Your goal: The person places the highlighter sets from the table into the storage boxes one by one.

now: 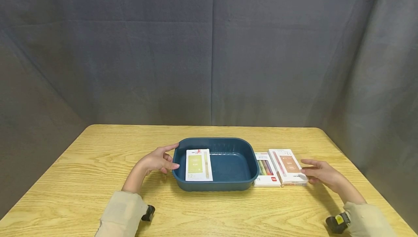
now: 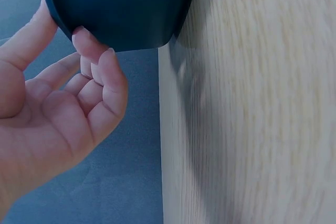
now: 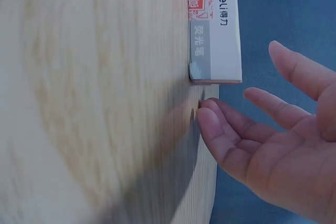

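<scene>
My left hand [image 1: 160, 160] holds the left rim of a dark blue bin [image 1: 218, 185], thumb and fingers at its edge. In the left wrist view, curled fingertips touch the bin's outer wall [image 2: 121, 9]. A white box with a green label [image 1: 195, 165] lies inside the bin, at its left. To the bin's right is a white box of coloured pens [image 1: 267, 179], partly covered. Beside that lies a white highlighter box with a brown label [image 1: 290, 167]. My right hand [image 1: 321, 174] is at this box's right side, fingers spread and loosely bent; the right wrist view shows its fingertips apart from the box end [image 3: 223, 40].
Everything stands on a light wood table [image 1: 209, 211]. Grey cloth [image 1: 209, 66] hangs behind and on both sides of it. A dark wrist camera [image 1: 148, 213] is on the left sleeve, and another camera [image 1: 337, 223] is on the right one.
</scene>
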### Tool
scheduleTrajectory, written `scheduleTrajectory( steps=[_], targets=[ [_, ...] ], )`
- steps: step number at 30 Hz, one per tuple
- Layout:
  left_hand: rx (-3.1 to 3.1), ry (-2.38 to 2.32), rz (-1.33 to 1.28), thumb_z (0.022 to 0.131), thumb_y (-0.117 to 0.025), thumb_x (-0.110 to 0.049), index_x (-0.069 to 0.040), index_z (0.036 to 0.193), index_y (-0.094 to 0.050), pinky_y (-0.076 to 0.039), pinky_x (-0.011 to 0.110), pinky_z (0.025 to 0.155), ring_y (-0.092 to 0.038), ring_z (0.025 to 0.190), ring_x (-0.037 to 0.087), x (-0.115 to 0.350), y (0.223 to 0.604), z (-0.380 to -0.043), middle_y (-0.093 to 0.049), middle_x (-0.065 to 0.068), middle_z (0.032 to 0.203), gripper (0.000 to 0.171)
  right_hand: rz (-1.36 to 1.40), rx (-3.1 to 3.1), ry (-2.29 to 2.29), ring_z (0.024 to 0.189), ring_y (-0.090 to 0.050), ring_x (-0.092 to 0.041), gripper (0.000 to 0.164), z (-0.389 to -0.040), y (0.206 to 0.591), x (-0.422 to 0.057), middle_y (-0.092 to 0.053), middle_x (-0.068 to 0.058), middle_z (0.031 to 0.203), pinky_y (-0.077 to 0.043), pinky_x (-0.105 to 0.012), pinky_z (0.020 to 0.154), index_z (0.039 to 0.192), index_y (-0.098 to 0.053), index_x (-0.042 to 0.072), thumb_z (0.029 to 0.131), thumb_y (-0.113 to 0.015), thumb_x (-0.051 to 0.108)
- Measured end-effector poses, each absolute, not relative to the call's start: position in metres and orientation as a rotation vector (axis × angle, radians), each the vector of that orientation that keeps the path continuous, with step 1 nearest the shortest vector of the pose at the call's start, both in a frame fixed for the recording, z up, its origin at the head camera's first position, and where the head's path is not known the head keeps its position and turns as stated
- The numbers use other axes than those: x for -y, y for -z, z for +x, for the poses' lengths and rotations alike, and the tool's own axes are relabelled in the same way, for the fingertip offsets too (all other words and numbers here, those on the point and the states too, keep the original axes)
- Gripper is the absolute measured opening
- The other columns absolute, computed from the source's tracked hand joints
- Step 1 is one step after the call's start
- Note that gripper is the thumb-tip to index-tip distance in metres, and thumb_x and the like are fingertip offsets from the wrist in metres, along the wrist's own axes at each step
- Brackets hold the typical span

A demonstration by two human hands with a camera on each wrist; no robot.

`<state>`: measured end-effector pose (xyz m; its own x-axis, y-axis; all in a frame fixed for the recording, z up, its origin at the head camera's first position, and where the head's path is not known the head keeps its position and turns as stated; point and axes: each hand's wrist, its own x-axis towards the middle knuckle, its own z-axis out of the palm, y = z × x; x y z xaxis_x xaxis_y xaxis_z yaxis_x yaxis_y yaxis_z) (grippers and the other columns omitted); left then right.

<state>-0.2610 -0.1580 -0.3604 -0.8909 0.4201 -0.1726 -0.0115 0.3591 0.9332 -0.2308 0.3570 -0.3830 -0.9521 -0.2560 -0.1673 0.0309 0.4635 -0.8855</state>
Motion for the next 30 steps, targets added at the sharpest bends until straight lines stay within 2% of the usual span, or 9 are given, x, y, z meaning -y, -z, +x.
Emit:
scheduleTrajectory(
  steps=[3,8,12,14,17,21,23,30],
  targets=[
    [-2.247,-1.545,0.358,0.078,-0.065,0.002,0.001,0.14,-0.021,-0.043,0.026,0.052,-0.043,0.054,0.015,0.158,0.3603,-0.261,-0.044,0.005,0.065,0.077,-0.21,-2.43,1.482,0.092,-0.052,-0.011,0.063,-0.2313,0.3828,-0.355,-0.049,-0.027,0.115,-0.047,-0.033,0.071,0.13,-0.018,-0.021,0.09,-0.053,0.012],
    [-2.236,-1.547,0.369,0.078,-0.066,0.001,0.001,0.141,-0.02,-0.043,0.027,0.053,-0.043,0.054,0.015,0.158,0.3611,-0.261,-0.044,0.004,0.064,0.077,-0.221,-2.419,1.465,0.104,-0.047,-0.027,0.064,-0.2306,0.3835,-0.3523,-0.039,-0.036,0.121,-0.046,-0.035,0.072,0.13,-0.015,-0.022,0.09,-0.052,0.013],
    [-2.234,-1.551,0.372,0.078,-0.066,0.002,0.001,0.14,-0.02,-0.044,0.027,0.053,-0.043,0.054,0.014,0.158,0.3608,-0.2607,-0.043,0.004,0.064,0.077,-0.225,-2.425,1.463,0.1,-0.049,-0.02,0.064,-0.2308,0.3842,-0.3518,-0.036,-0.037,0.122,-0.047,-0.033,0.07,0.129,-0.016,-0.024,0.09,-0.052,0.013],
    [-2.237,-1.551,0.369,0.078,-0.066,0.002,0.002,0.14,-0.02,-0.044,0.027,0.053,-0.043,0.054,0.014,0.1581,0.3604,-0.2604,-0.043,0.004,0.065,0.077,-0.234,-2.419,1.474,0.094,-0.05,-0.013,0.064,-0.2315,0.3842,-0.3515,-0.039,-0.035,0.12,-0.047,-0.032,0.068,0.128,-0.016,-0.024,0.09,-0.052,0.013],
    [-2.238,-1.55,0.366,0.078,-0.065,0.002,0.002,0.14,-0.02,-0.044,0.027,0.053,-0.043,0.054,0.014,0.158,0.36,-0.2603,-0.043,0.004,0.065,0.077,-0.248,-2.404,1.49,0.086,-0.05,-0.006,0.063,-0.2328,0.3841,-0.3514,-0.047,-0.026,0.114,-0.047,-0.031,0.067,0.127,-0.015,-0.025,0.091,-0.051,0.012],
    [-2.239,-1.545,0.366,0.078,-0.065,0.002,0.002,0.141,-0.02,-0.044,0.027,0.053,-0.043,0.054,0.014,0.1579,0.3604,-0.2608,-0.043,0.004,0.064,0.078,-0.241,-2.383,1.513,0.079,-0.05,-0.007,0.061,-0.2345,0.3837,-0.3508,-0.055,-0.008,0.101,-0.046,-0.029,0.065,0.127,-0.015,-0.026,0.091,-0.05,0.011],
    [-2.24,-1.544,0.364,0.078,-0.066,0.002,0.001,0.141,-0.02,-0.044,0.027,0.052,-0.043,0.054,0.014,0.1578,0.3607,-0.2613,-0.044,0.004,0.064,0.078,-0.231,-2.377,1.524,0.077,-0.05,-0.007,0.06,-0.2351,0.3835,-0.3503,-0.056,-0.003,0.096,-0.045,-0.028,0.065,0.127,-0.015,-0.026,0.091,-0.049,0.01],
    [-2.268,-1.526,0.356,0.077,-0.066,0.001,0.002,0.14,-0.021,-0.044,0.028,0.052,-0.043,0.054,0.015,0.1564,0.3592,-0.2613,-0.044,0.004,0.063,0.077,-0.212,-2.375,1.568,0.077,-0.055,-0.008,0.057,-0.2352,0.3826,-0.3497,-0.058,-0.006,0.096,-0.047,-0.027,0.065,0.126,-0.015,-0.026,0.091,-0.047,0.006]
  ],
)
